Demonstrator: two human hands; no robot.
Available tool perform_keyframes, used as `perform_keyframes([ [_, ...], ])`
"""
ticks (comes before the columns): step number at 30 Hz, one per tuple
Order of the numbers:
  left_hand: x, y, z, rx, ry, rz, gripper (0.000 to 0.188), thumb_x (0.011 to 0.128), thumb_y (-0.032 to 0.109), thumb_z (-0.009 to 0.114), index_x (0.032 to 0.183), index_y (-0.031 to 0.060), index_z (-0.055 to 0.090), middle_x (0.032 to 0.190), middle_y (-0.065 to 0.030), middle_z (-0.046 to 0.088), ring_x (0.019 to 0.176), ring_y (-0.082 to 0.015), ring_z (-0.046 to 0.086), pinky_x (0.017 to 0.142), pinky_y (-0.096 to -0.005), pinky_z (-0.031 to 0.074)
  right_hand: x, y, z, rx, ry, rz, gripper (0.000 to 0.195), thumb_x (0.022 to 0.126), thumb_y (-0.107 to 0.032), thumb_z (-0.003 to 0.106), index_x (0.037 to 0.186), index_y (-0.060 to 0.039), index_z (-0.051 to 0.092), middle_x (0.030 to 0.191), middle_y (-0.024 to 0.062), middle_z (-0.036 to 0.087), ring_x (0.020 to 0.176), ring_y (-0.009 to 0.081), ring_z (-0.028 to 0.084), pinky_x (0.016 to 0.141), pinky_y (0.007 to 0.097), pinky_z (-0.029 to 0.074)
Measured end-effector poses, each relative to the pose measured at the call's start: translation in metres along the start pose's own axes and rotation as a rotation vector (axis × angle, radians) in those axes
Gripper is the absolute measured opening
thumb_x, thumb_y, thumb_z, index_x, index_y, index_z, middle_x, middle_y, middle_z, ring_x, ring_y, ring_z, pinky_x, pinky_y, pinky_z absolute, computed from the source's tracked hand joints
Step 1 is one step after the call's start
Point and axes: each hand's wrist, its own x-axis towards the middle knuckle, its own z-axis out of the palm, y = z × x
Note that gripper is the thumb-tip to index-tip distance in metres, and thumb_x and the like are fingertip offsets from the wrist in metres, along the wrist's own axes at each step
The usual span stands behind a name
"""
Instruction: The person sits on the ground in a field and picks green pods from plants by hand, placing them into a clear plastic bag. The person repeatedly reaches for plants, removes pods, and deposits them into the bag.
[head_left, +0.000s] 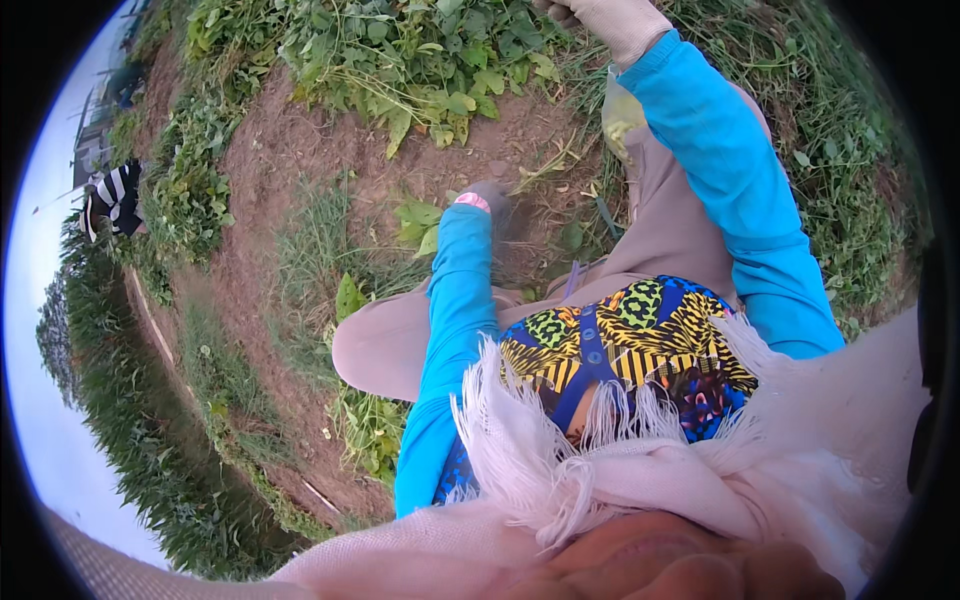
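Observation:
My left hand (491, 201), in a greyish glove with a pink cuff, is low over the bare soil in front of me. It is blurred, so its grasp is unclear. Beside it lie broad green leaves (417, 221). Raised at the top edge, my right hand (592, 19) wears a pale knit glove and is partly cut off; its grip cannot be made out. Leafy vine plants (420, 60) grow to its left. Under my right forearm a clear plastic bag (621, 112) with yellowish-green contents rests by my leg.
Green weeds (840, 150) cover the ground on the right. Grass tufts (315, 232) grow by my left knee. Farther left, a person in a striped top and hat (116, 196) bends by a row of plants. A tall dark crop (150, 435) stands beyond a dirt strip.

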Motion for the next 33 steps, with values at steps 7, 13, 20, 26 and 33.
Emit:
perform_keyframes([
  [7,-0.068,0.047,-0.105,-1.14,0.69,-0.066,0.026,0.09,0.019,0.063,0.105,-0.0004,0.067,0.094,-0.0091,0.07,0.071,-0.0157,0.064,0.063,-0.0304,0.051,0.016,-0.015,0.014,0.239,-0.172,0.054,0.025,0.09,-0.012,0.063,0.111,0.0006,0.065,0.082,0.0082,0.067,0.064,0.0141,0.06,0.054,0.0274,0.048],
  [13,-0.128,0.057,-0.15,-1.157,1.005,-0.153,0.02,0.086,0.012,0.065,0.1,-0.0019,0.065,0.088,-0.0108,0.069,0.073,-0.0186,0.065,0.065,-0.033,0.052,0.053,0.03,0.008,0.307,-0.264,-0.086,0.026,0.099,-0.023,0.059,0.117,-0.0047,0.067,0.092,0.0006,0.067,0.076,0.0094,0.059,0.067,0.0264,0.05],
  [20,-0.23,0.121,-0.232,-1.007,0.99,-0.007,0.023,0.091,0.01,0.062,0.109,-0.0031,0.066,0.089,-0.0118,0.072,0.075,-0.0186,0.068,0.068,-0.0307,0.055,0.032,-0.003,0.026,-0.014,-0.48,-0.29,0.034,0.093,-0.025,0.067,0.12,-0.0047,0.066,0.101,0.0019,0.069,0.088,0.0101,0.061,0.073,0.0266,0.048],
  [26,-0.249,0.13,-0.234,-0.987,0.897,0.053,0.019,0.093,0.009,0.06,0.11,0.0002,0.067,0.087,-0.0065,0.071,0.07,-0.0141,0.066,0.064,-0.0271,0.053,0.007,-0.008,0.058,-0.002,-0.668,-0.429,0.039,0.088,-0.025,0.073,0.118,-0.0022,0.066,0.104,0.0124,0.071,0.1,0.0213,0.066,0.089,0.0349,0.052],
  [33,-0.235,0.151,-0.231,-1.301,0.871,0.194,0.027,0.09,0.013,0.065,0.114,0.0025,0.068,0.082,-0.0024,0.068,0.067,-0.0104,0.061,0.061,-0.0257,0.049,0.001,-0.009,0.06,-0.013,-0.581,-0.304,0.019,0.091,-0.013,0.068,0.105,-0.0008,0.07,0.095,0.0115,0.072,0.088,0.0189,0.067,0.08,0.0336,0.053],
])
